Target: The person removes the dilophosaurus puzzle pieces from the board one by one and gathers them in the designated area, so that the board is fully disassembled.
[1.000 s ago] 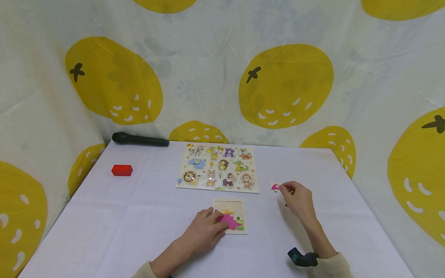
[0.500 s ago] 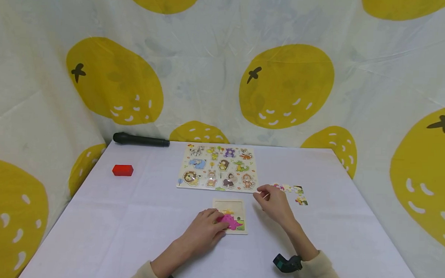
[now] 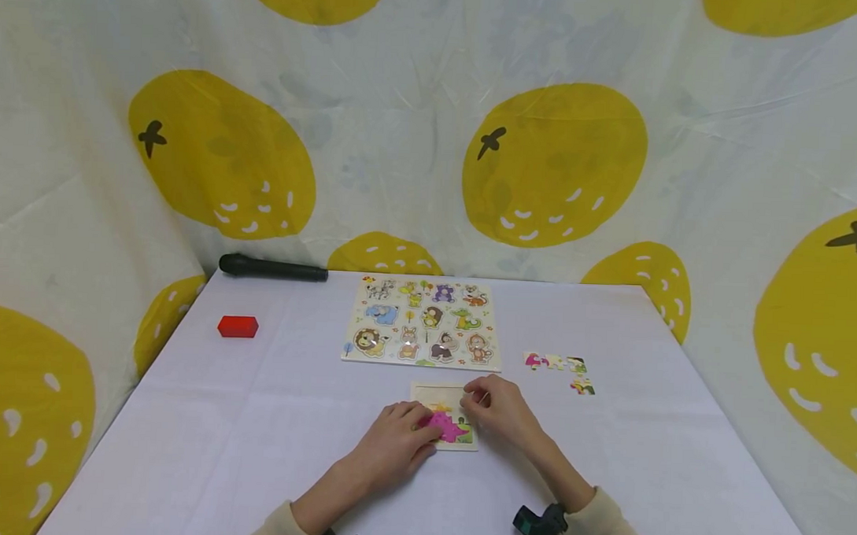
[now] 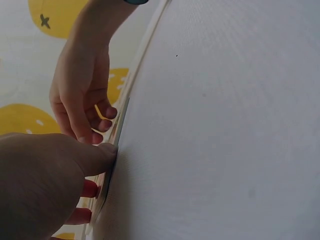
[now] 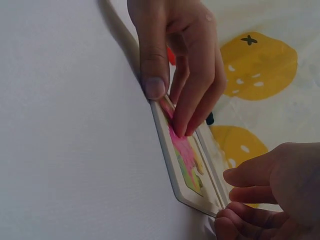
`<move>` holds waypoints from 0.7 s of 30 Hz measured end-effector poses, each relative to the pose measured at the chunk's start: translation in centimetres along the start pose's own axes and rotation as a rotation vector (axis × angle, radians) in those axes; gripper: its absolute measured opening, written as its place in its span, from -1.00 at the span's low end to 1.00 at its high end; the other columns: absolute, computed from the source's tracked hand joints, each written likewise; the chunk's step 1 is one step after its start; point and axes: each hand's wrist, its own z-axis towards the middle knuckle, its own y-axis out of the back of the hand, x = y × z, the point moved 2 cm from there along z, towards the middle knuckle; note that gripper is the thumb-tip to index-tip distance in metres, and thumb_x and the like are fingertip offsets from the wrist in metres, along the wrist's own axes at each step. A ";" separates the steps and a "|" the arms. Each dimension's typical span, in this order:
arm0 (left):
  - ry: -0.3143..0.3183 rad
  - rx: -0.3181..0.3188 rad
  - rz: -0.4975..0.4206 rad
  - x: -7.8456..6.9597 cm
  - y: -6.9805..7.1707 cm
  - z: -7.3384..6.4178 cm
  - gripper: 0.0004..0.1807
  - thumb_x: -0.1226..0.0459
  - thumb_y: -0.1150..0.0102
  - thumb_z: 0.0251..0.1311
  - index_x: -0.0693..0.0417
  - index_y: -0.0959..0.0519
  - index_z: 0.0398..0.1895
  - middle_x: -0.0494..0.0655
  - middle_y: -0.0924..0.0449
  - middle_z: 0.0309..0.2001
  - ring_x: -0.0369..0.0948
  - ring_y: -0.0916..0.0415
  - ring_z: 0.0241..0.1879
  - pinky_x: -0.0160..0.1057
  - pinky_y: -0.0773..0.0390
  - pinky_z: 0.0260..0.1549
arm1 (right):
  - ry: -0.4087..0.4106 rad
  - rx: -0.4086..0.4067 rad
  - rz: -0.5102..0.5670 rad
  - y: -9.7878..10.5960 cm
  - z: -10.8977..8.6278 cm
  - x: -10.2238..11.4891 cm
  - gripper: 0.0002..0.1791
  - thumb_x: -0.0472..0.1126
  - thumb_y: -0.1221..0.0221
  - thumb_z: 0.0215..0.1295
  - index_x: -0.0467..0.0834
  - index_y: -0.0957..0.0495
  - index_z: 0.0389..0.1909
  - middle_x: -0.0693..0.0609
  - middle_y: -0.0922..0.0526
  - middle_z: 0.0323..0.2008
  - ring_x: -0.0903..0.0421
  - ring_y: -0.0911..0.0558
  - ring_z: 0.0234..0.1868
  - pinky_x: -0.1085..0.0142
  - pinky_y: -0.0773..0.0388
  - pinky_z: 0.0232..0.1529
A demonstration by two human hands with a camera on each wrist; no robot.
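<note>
A small square puzzle board [image 3: 458,447] with a pale wooden rim lies before me. Its lower part shows a pink dinosaur picture [image 3: 453,430]; the upper part is bare wood. My left hand [image 3: 396,438] holds the board at its left side, thumb at the near edge and fingertips on the pink picture, as the right wrist view shows. Over the board's right edge, my right hand [image 3: 503,409] has its thumb and fingertips drawn together. It pinches what looks like a small puzzle piece, mostly hidden by the fingers. Several loose puzzle pieces [image 3: 554,362] lie farther right.
Behind the small board lies a larger animal puzzle [image 3: 423,322]. A red block [image 3: 238,327] sits on the left of the white-covered table [image 3: 309,444]. A black microphone [image 3: 272,268] lies along the back edge, in front of a patterned curtain [image 3: 397,140].
My right hand has travelled from the loose pieces leftward and nearer, to the small board's right edge. The loose pieces it was hiding now show. My left hand has stayed in place.
</note>
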 end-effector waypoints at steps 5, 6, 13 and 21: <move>-0.001 -0.005 0.000 0.0 0.0 0.0 -0.70 0.01 -0.19 0.36 -0.29 -0.65 0.11 -0.18 -0.57 0.12 -0.14 -0.45 0.20 0.00 -0.50 0.22 | 0.036 0.038 -0.028 -0.9 -0.2 0.3 -0.80 -0.19 -0.36 0.21 -0.18 -0.71 -0.17 0.12 -0.54 -0.43 0.23 -0.45 -0.39 0.47 -0.45 -0.39; -0.002 -0.007 0.001 0.0 0.0 0.0 -0.71 0.01 -0.19 0.36 -0.30 -0.65 0.10 -0.18 -0.57 0.11 -0.14 -0.45 0.19 0.00 -0.50 0.22 | 0.038 0.041 -0.039 -1.1 -0.2 0.4 -0.80 -0.19 -0.36 0.21 -0.17 -0.72 -0.17 0.13 -0.53 -0.43 0.23 -0.45 -0.39 0.47 -0.44 -0.38; -0.001 -0.021 -0.004 0.0 -0.1 0.0 -0.74 0.02 -0.19 0.36 -0.31 -0.65 0.06 -0.14 -0.54 0.03 -0.15 -0.47 0.12 -0.02 -0.51 0.18 | 0.078 0.045 -0.099 -2.1 -0.3 1.0 -0.81 -0.18 -0.39 0.19 -0.13 -0.74 -0.19 0.13 -0.51 -0.43 0.22 -0.42 -0.40 0.47 -0.38 -0.41; -0.024 -0.079 0.018 0.1 -0.2 0.0 -0.77 0.03 -0.24 0.32 -0.29 -0.66 0.00 -0.13 -0.48 -0.11 -0.17 -0.49 -0.04 -0.05 -0.55 0.08 | 0.063 0.059 -0.107 -2.5 -0.2 1.5 -0.85 -0.17 -0.37 0.22 -0.14 -0.70 -0.25 0.10 -0.53 -0.39 0.21 -0.43 -0.37 0.45 -0.41 -0.38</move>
